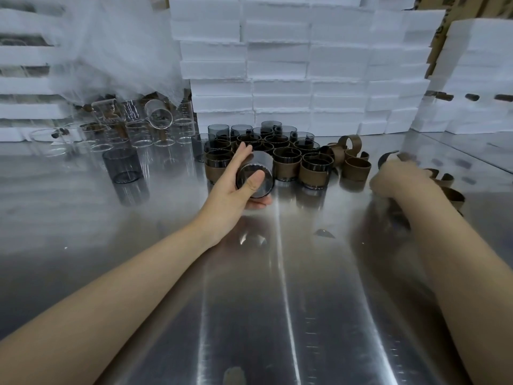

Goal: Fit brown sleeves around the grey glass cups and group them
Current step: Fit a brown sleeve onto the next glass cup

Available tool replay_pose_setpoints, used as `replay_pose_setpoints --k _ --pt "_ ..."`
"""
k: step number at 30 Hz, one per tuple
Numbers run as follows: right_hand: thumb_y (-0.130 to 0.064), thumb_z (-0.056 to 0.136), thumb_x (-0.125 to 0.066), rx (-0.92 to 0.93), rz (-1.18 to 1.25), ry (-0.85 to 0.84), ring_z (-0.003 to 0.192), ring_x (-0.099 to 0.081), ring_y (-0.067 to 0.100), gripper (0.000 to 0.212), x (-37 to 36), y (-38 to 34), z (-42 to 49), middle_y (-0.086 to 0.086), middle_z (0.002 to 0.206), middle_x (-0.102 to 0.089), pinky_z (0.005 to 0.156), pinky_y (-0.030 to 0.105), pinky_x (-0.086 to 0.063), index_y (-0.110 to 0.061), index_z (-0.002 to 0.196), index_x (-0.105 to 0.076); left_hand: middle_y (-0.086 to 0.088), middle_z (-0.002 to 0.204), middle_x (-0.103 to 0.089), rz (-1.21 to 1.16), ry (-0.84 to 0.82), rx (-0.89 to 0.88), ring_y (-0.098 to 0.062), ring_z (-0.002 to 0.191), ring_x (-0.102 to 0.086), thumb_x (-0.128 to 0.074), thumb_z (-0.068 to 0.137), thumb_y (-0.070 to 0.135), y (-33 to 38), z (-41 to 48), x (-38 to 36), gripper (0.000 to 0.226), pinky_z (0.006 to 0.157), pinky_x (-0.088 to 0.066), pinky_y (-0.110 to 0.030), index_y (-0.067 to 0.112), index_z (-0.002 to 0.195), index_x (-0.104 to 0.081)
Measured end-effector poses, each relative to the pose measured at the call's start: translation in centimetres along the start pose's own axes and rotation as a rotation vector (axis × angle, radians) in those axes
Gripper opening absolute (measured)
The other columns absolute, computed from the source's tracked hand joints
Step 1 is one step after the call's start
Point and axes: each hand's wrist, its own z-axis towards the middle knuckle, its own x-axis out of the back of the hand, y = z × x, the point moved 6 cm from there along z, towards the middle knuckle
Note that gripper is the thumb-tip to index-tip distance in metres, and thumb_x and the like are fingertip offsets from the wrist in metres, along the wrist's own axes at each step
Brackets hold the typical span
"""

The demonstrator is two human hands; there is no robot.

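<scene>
1. L hand [236, 187] grips bare grey cup [266, 177] tilted, base twd camera, just beside sleeved group [287, 168].
2. R hand [397, 179] blurred at loose brown sleeves [356, 169]; grip can't tell.
3. Risk: slick glass slips from one-hand hold, strikes steel table [277, 301] or topples group.

left arm: bare, stretched forward from lower left | left grip [238, 180]: held grey glass cup [262, 161] tilted, fingers round its side, thumb pressed on base | right arm: bare, stretched forward on right | right grip [399, 177]: motion-blurred, back of hand up, finger state was unreadable
</scene>
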Motion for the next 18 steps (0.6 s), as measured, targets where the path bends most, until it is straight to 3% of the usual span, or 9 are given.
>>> replay_pose_setpoints --k 2,4,8,12,14,16,18 --pt "-0.012 0.092 -0.051 0.035 0.004 0.052 0.129 -0.037 0.046 0.059 0.0 -0.3 -0.1 0.025 0.143 -0.036 0.104 0.056 -0.038 -0.002 0.145 -0.030 0.012 0.160 -0.022 0.001 -0.011 0.006 -0.022 0.081 -0.074 -0.062 0.082 0.041 -0.1 0.0 -0.1 0.060 0.075 -0.058 -0.026 0.048 0.137 -0.037" --pt "-0.009 0.090 -0.048 0.107 0.012 0.133 0.121 -0.043 0.042 0.040 0.0 -1.3 -0.6 0.021 0.129 -0.046 0.090 0.045 -0.044 -0.002 0.129 -0.047 0.008 0.156 -0.030 -0.014 -0.008 0.024 -0.024 0.081 -0.074 -0.063 0.082 0.043 -0.3 0.0 0.0 0.063 0.073 -0.058 -0.026 0.046 0.139 -0.037" --pt "-0.005 0.087 -0.049 0.303 0.148 0.228 0.090 -0.050 0.035 0.005 0.4 -3.5 -1.7 0.021 0.104 -0.057 0.070 0.034 -0.038 -0.001 0.091 -0.051 0.007 0.135 -0.048 -0.025 0.024 0.070 -0.023 0.077 -0.074 -0.061 0.081 0.043 -0.7 0.2 0.3 0.074 0.070 -0.058 -0.024 0.035 0.148 -0.032" --pt "-0.006 0.083 -0.050 0.428 0.530 0.493 0.084 -0.058 0.038 0.022 3.1 -4.1 -3.5 0.022 0.092 -0.066 0.066 0.036 -0.050 0.007 0.093 -0.064 -0.002 0.117 -0.060 -0.053 0.061 0.123 -0.020 0.074 -0.073 -0.051 0.096 0.031 -1.0 0.3 0.5 0.057 0.070 -0.059 -0.025 0.032 0.149 -0.030" --pt "-0.008 0.087 -0.047 0.509 0.707 0.612 0.068 -0.054 0.026 0.024 4.3 -4.4 -4.7 0.016 0.081 -0.065 0.061 0.022 -0.046 0.004 0.091 -0.067 -0.006 0.116 -0.062 -0.061 0.061 0.142 -0.020 0.075 -0.073 -0.043 0.103 0.025 -1.1 0.3 0.6 0.050 0.072 -0.059 -0.026 0.031 0.150 -0.029" --pt "-0.007 0.089 -0.046 0.609 0.806 0.616 0.059 -0.045 0.015 0.024 4.5 -5.3 -5.9 0.013 0.075 -0.062 0.051 0.007 -0.035 -0.003 0.087 -0.070 -0.008 0.117 -0.062 -0.063 0.059 0.145 -0.021 0.076 -0.074 -0.041 0.104 0.024 -1.1 0.3 0.7 0.047 0.072 -0.059 -0.025 0.033 0.149 -0.031" --pt "-0.006 0.094 -0.044 0.740 0.887 0.519 0.069 -0.058 0.012 0.029 3.9 -6.7 -6.8 0.004 0.083 -0.064 0.067 0.008 -0.046 -0.014 0.101 -0.071 -0.002 0.110 -0.066 -0.077 0.060 0.141 -0.022 0.076 -0.074 -0.044 0.103 0.023 -1.0 0.2 0.6 0.045 0.069 -0.059 -0.025 0.034 0.146 -0.036"
